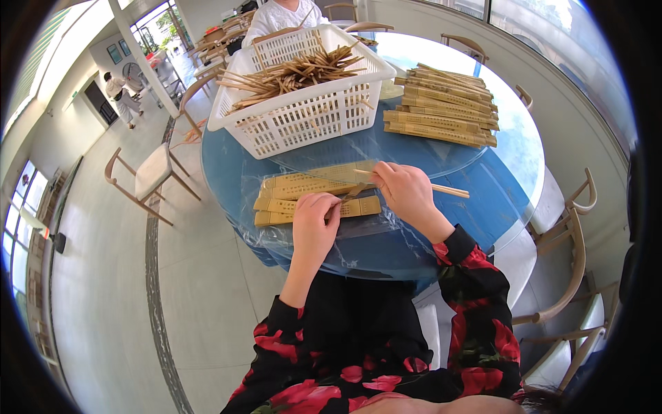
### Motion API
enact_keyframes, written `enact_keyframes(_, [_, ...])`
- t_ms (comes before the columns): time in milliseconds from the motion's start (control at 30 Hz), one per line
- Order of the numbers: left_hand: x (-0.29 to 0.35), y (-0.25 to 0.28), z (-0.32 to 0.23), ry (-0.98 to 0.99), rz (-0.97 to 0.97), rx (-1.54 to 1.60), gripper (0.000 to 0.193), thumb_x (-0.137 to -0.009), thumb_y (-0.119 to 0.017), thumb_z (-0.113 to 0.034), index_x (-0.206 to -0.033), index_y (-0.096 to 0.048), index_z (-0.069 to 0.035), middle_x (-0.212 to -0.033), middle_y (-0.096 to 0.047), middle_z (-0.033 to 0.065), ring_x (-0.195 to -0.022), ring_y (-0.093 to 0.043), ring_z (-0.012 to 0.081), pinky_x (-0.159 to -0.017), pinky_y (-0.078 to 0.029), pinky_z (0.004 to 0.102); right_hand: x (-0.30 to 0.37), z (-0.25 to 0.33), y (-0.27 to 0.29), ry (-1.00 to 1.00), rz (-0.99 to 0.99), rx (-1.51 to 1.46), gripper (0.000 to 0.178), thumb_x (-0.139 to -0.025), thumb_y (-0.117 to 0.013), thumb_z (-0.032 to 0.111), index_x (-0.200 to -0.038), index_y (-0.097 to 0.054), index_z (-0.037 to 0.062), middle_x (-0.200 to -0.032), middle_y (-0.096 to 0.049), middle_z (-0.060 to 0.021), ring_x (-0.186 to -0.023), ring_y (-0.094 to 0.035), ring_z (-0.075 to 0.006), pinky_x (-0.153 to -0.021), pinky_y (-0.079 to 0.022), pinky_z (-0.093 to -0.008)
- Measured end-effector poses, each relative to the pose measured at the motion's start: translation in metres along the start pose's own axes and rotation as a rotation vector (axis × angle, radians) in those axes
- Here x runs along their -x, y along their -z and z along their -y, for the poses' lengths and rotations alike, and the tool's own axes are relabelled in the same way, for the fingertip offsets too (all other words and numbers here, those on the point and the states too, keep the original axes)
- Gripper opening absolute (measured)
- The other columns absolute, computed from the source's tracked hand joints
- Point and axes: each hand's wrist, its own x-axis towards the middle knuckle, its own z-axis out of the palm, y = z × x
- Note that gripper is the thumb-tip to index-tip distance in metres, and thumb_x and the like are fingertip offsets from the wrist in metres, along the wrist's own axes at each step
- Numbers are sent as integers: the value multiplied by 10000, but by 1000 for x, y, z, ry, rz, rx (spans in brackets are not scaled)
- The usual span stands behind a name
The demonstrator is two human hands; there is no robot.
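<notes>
My right hand [405, 192] is closed around a pair of light wooden chopsticks [449, 190], which lie nearly level and stick out on both sides of the fist. Just left of it, my left hand [317, 219] pinches a tan printed paper chopstick sleeve [360, 206]. More flat paper sleeves [303, 183] lie under and beyond that hand, on a clear plastic sheet [249, 190]. The near tips of the chopsticks point toward the sleeves; whether they touch one, I cannot tell.
Beyond my hands stands a white plastic basket [310, 124] heaped with loose chopsticks [296, 76]. Several filled-looking sleeves [445, 107] are stacked at the right of the round blue-covered table [507, 148]. Wooden chairs [155, 172] stand around. One person [283, 17] sits opposite; another [122, 96] is far left.
</notes>
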Motion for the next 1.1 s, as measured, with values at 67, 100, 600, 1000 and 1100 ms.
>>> enact_keyframes(67, [0, 1, -1, 9, -29, -1, 89, -847, -710, 9, -933, -689, -5, -927, -709, 118, -958, -649, 337, -863, -515, 403, 0, 3, 0, 6, 24, -58, 140, -944, -652, 232, -960, -623, 96, -794, -676, -86, -697, -651, -328, -603, -497, -443])
enact_keyframes(100, [1, 1, -2, 13, -43, -1, 87, -848, -706, 15, -931, -683, -1, -917, -710, 121, -963, -650, 339, -866, -514, 402, 0, 4, -1, 2, 32, -84, 151, -942, -656, 242, -987, -637, 99, -807, -685, -87, -703, -654, -329, -606, -500, -443])
enact_keyframes(600, [-5, 21, 20, -93, -61, -298, 132, -828, -736, -23, -958, -710, -15, -889, -690, 104, -960, -636, 310, -856, -503, 391, -7, -19, 13, -195, -265, -102, 77, -897, -650, 112, -965, -684, 105, -774, -676, -91, -658, -641, -325, -569, -483, -418])
enact_keyframes(1000, [4, 3, 22, 801, -213, 1266, 165, -969, -692, -86, -1107, -603, -86, -941, -664, 11, -699, -632, 84, -603, -550, 226, -1, -1, 4, -91, -13, -111, 156, -933, -683, 242, -944, -690, 87, -750, -660, -111, -675, -639, -342, -571, -471, -426])
enact_keyframes(1100, [9, -10, 13, 772, -264, 1264, 186, -973, -682, -78, -1136, -595, -87, -922, -668, 17, -693, -642, 101, -613, -559, 229, -1, 9, 11, -173, 175, -227, 272, -925, -694, 344, -901, -720, 74, -706, -649, -135, -663, -636, -357, -576, -476, -443])
